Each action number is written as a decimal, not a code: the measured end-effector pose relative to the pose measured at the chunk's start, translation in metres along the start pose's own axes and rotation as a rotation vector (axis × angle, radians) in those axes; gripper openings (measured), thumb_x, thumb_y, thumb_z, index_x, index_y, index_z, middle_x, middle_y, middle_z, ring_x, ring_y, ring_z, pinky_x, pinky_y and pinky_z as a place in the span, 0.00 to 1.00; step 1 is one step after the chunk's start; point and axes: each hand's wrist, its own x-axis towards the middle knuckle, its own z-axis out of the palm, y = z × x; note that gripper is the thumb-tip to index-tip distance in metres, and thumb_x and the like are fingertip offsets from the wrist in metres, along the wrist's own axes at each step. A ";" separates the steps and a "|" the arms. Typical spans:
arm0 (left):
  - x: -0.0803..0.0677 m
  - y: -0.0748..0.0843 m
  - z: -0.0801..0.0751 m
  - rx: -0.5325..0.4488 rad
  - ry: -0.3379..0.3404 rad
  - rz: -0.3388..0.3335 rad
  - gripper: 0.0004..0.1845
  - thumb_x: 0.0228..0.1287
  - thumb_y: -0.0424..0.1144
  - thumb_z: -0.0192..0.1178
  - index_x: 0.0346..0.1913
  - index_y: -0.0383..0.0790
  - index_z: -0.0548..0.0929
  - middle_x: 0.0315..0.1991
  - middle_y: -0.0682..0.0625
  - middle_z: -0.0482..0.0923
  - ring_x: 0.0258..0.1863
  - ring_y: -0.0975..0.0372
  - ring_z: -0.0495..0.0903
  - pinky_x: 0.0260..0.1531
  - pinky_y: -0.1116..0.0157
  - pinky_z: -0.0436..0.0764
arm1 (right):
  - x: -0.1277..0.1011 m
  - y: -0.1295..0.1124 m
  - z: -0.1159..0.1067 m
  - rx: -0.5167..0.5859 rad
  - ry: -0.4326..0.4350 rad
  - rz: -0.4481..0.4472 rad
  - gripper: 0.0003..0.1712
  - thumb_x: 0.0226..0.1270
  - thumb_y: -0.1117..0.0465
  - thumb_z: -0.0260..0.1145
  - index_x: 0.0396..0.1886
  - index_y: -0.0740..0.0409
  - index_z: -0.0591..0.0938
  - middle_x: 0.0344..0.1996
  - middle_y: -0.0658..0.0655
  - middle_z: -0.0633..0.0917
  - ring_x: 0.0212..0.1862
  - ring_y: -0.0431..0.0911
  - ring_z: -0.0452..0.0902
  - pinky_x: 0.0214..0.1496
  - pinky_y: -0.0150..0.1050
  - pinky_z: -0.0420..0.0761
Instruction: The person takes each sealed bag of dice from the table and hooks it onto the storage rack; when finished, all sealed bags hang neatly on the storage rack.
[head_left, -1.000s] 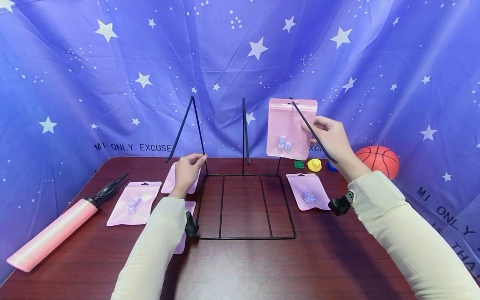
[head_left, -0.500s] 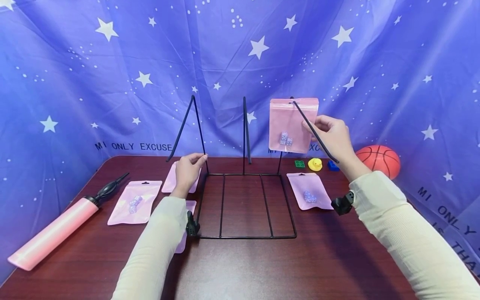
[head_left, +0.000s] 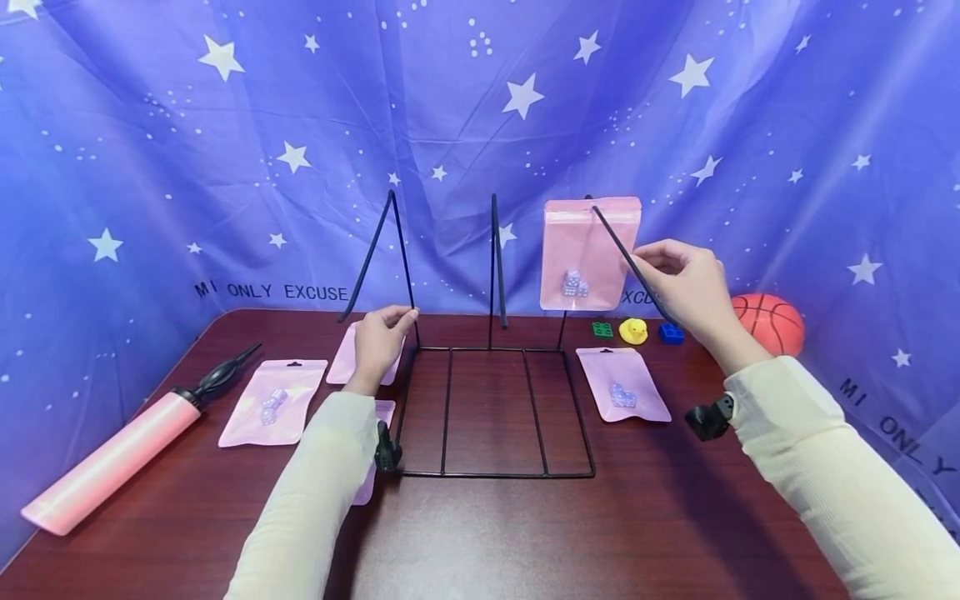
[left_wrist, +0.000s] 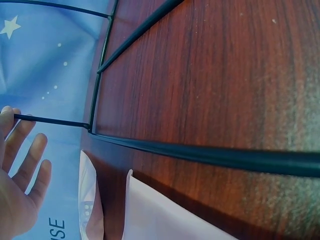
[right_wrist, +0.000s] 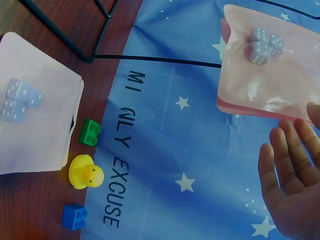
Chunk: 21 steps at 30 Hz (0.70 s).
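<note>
The left hand [head_left: 378, 343] pinches the black rack [head_left: 472, 349], a sensible brace; the pink bag [head_left: 573, 246] hangs on the right hook [head_left: 615, 239]; the right hand [head_left: 693, 279] at its edge, grip unclear, should part gently.

Draped blue-violet cloth backdrop [head_left: 450, 100], printed with white stars [head_left: 522, 97] and black lettering [head_left: 316, 292] — behind a glossy reddish-brown wood-grained tabletop [head_left: 487, 533].

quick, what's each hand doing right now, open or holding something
Left hand: pinching an upright of the black wire rack.
Right hand: at the edge of a hanging pink bag; whether it's pinching cannot be told.
</note>
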 end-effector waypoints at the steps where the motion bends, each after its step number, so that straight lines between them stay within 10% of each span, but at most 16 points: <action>1: 0.000 0.000 0.000 0.002 -0.003 0.002 0.15 0.72 0.44 0.64 0.52 0.38 0.89 0.46 0.43 0.88 0.50 0.49 0.85 0.52 0.50 0.77 | -0.001 0.001 -0.002 -0.015 -0.003 -0.002 0.24 0.68 0.42 0.70 0.48 0.57 0.88 0.32 0.40 0.89 0.35 0.29 0.79 0.39 0.30 0.73; 11: 0.001 -0.002 0.001 0.008 -0.002 -0.001 0.15 0.72 0.45 0.64 0.52 0.39 0.89 0.46 0.42 0.88 0.49 0.50 0.86 0.51 0.51 0.77 | -0.014 0.007 -0.020 -0.076 -0.141 0.013 0.20 0.71 0.47 0.69 0.53 0.57 0.86 0.45 0.58 0.89 0.38 0.29 0.77 0.39 0.31 0.72; 21: 0.001 -0.001 0.001 0.006 -0.008 -0.002 0.14 0.73 0.43 0.63 0.52 0.39 0.89 0.46 0.43 0.88 0.49 0.50 0.86 0.50 0.50 0.77 | -0.032 0.022 -0.033 0.111 -0.289 0.065 0.23 0.73 0.54 0.68 0.58 0.65 0.81 0.39 0.36 0.87 0.43 0.28 0.80 0.45 0.21 0.75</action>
